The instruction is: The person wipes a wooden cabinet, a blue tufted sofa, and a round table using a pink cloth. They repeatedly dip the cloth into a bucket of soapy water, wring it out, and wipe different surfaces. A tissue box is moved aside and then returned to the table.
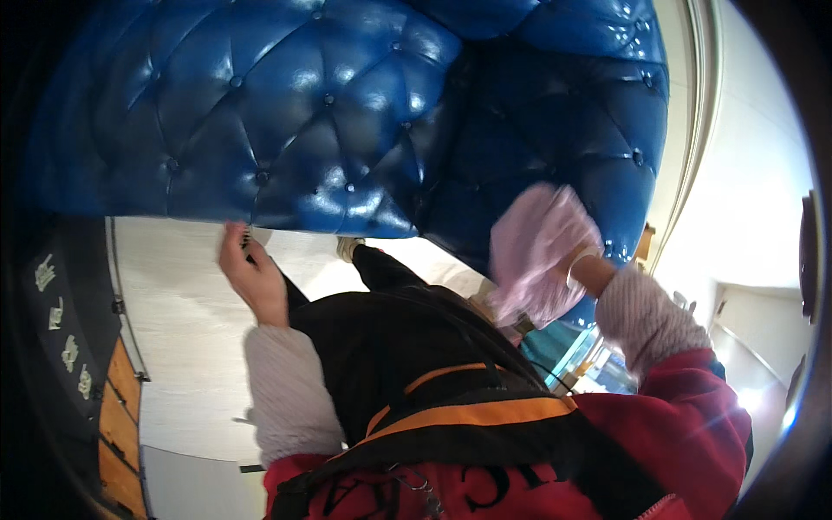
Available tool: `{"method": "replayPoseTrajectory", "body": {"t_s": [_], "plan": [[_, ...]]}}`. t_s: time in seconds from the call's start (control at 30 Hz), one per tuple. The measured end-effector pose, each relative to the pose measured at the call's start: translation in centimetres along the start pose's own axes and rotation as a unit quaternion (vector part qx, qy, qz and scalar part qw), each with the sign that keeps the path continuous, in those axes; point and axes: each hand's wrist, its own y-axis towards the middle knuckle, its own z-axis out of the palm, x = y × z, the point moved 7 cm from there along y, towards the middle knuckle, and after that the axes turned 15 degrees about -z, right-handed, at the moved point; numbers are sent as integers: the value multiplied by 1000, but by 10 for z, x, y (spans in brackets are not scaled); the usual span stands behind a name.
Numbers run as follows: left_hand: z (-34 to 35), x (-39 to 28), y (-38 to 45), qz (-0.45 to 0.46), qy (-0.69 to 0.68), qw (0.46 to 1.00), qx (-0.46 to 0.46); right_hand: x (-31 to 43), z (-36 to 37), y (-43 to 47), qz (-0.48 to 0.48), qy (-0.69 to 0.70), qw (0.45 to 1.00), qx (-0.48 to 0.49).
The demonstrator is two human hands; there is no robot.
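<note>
My right hand, mostly hidden behind a pink cloth (543, 244), has hold of it over the right arm of a blue button-tufted sofa (292, 130). The cloth is blurred and hangs in loose folds. A pale bracelet (575, 263) circles my right wrist. My left hand (253, 273) is near the sofa's front edge, above the pale floor, with its fingers curled. A small dark, ridged thing (246, 237) shows at its fingertips; I cannot tell what it is or whether the hand grips it.
Dark panel (65, 312) with pale writing and orange wooden drawers (120, 403) line the left side. Pale floor (188, 325) lies between them and my legs. At the right, a white wall (754, 195) rises behind the sofa. A teal thing (552, 348) sits below the cloth.
</note>
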Motion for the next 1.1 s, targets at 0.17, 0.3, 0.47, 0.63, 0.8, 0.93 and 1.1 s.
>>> {"method": "replayPoseTrajectory", "body": {"t_s": [0.17,0.3,0.47,0.63,0.8,0.93,1.1], "plan": [[17,-13,147,134,139,970,-150,-47,-109,164,-20,-239,959,-150],[45,-4,200,180,196,932,-246,9,10,247,-20,-200,978,-59],[50,5,205,183,179,936,-241,93,120,174,-93,-67,991,62],[47,-1,206,173,189,936,-242,8,-26,123,-46,-77,996,16],[49,-2,206,186,200,926,-260,-63,-139,245,-23,-254,959,-123],[49,-5,206,207,212,917,-268,-14,-42,273,-55,-206,977,-23],[51,-7,208,196,232,915,-267,-31,-45,249,-108,-138,984,5]]}}
